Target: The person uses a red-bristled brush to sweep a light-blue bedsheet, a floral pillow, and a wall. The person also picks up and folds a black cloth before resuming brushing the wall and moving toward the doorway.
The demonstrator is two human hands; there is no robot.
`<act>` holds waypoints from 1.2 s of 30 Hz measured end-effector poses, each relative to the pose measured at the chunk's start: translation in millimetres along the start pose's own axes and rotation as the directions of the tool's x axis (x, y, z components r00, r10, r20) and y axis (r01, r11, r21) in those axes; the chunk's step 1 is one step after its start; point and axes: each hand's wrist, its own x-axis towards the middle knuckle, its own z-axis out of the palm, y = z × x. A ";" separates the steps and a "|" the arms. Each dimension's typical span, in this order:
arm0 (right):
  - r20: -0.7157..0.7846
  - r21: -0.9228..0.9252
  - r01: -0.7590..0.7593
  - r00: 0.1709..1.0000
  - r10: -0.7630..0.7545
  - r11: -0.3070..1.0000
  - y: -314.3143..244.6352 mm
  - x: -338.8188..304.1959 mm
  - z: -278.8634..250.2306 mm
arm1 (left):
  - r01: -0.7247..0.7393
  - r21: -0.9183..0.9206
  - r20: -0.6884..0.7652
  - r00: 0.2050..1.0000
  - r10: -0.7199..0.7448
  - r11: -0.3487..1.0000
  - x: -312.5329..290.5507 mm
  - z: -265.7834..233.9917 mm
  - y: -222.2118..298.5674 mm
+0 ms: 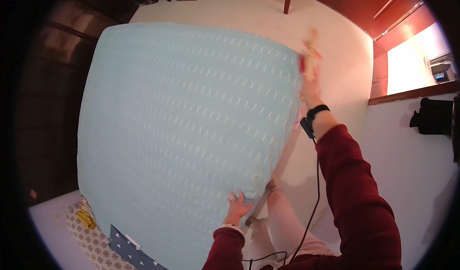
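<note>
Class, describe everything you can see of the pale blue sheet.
The pale blue sheet looks like cloth, with rows of small white forked marks. It lies spread broad and nearly smooth across the middle of the view. The left hand rests splayed on it, near its lower right edge. Dark blue fabric with white triangles borders it at lower left. The right hand is blurred by its far right corner; contact is unclear.
</note>
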 end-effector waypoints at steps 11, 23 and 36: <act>0.924 -0.298 0.691 0.382 0.017 0.659 163.6 -246.4 -30.4 | -0.070 -0.131 -0.023 0.997 0.068 0.989 -2.5 -4.7 -18.2; -0.074 0.788 -0.179 0.923 0.379 0.589 170.0 -88.7 -129.2 | 0.048 -0.080 -0.063 0.997 -0.053 0.996 -12.8 38.5 -65.3; 0.686 0.577 -0.775 0.632 0.361 0.258 220.8 -406.5 36.5 | -0.158 -0.251 -0.197 0.974 0.109 0.955 -74.5 75.6 -135.3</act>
